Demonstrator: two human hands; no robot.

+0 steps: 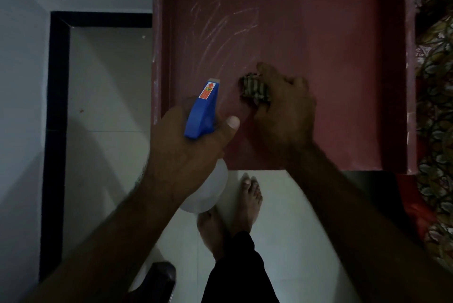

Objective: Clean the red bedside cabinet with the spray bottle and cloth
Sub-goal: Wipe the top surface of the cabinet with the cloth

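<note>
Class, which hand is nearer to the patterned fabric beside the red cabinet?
Right. The right hand, gripping the cloth, is nearer the patterned fabric; the left hand, holding the spray bottle, is over the opposite edge of the cabinet.

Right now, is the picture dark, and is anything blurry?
Head view: the room is dim. The right hand and its cloth look a bit smeared by motion blur. The spray bottle in the left hand looks sharper. Pale streaks glint on the red cabinet.

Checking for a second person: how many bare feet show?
2: one bare foot below the red-painted cabinet, the other foot lower left, toes partly hidden by the white plastic spray bottle.
</note>
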